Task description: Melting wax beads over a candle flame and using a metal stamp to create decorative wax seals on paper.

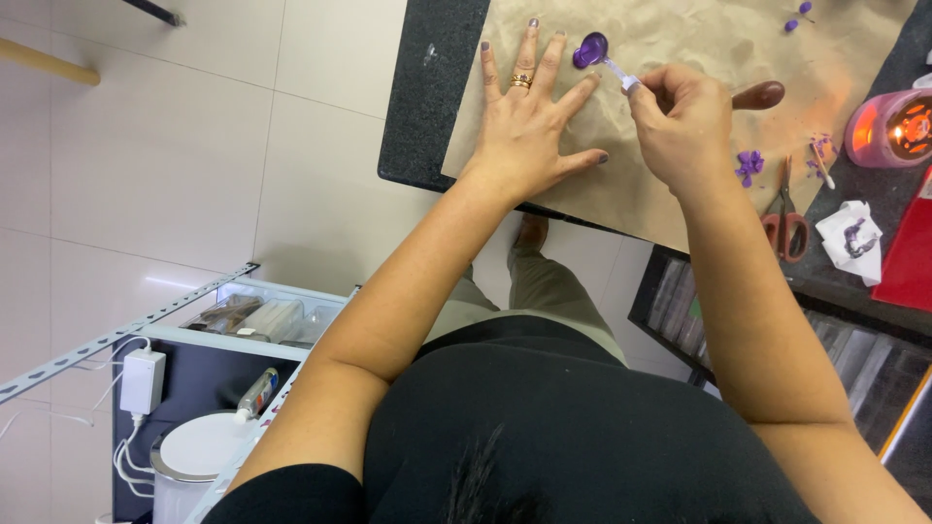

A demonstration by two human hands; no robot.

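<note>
While your left hand [524, 126] lies spread flat on the paper [680, 116], keep your right hand [680, 121] pinching the spoon [607, 60] level over the purple wax [589, 49] beside your fingertips.

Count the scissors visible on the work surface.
1: red-handled scissors lie on the brown paper edge, right of the right hand. Others may lie beyond the frame.

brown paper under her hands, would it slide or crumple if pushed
The brown paper looks thin and creased, so it would probably buckle and fold rather than stay stiff. It lies loose on the dark counter, so it seems apt to slide; the left hand pressed flat on it likely keeps it in place. It overhangs the counter edge and would probably droop there.
</note>
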